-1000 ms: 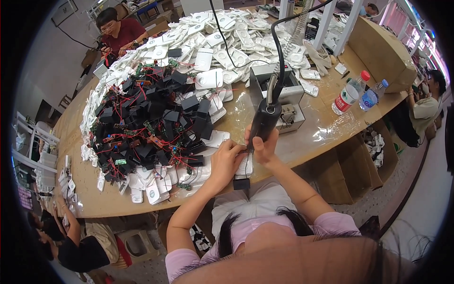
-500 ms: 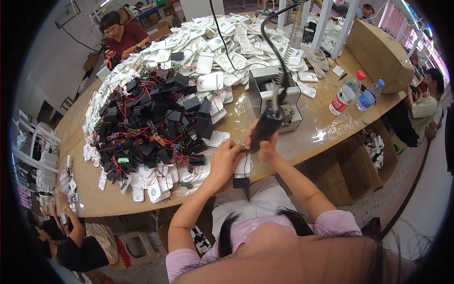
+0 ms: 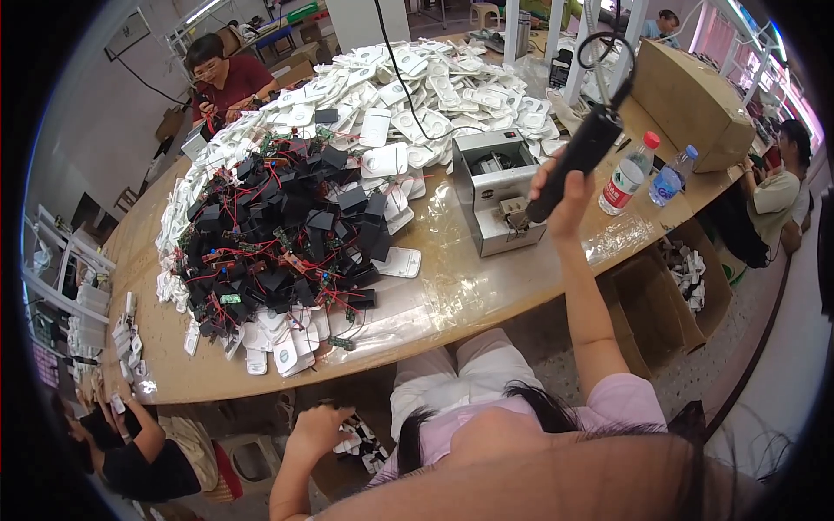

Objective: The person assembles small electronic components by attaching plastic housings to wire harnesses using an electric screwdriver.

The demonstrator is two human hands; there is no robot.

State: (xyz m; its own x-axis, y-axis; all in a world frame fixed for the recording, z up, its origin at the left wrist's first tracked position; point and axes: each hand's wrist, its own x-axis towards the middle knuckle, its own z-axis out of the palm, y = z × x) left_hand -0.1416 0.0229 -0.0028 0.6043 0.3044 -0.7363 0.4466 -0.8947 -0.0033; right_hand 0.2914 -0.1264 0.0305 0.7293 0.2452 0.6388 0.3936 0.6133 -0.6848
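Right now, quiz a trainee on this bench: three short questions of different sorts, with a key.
1. True or false: the right hand holds the black electric screwdriver with its tip down at the small grey machine.
2. Where is the left hand? A) on the pile of black parts B) below the table edge, by the lap C) on a bottle
3. Fill in: two plastic ______ stand right of the grey machine, near the cardboard box.

Key: 1 true; 2 B; 3 bottles.
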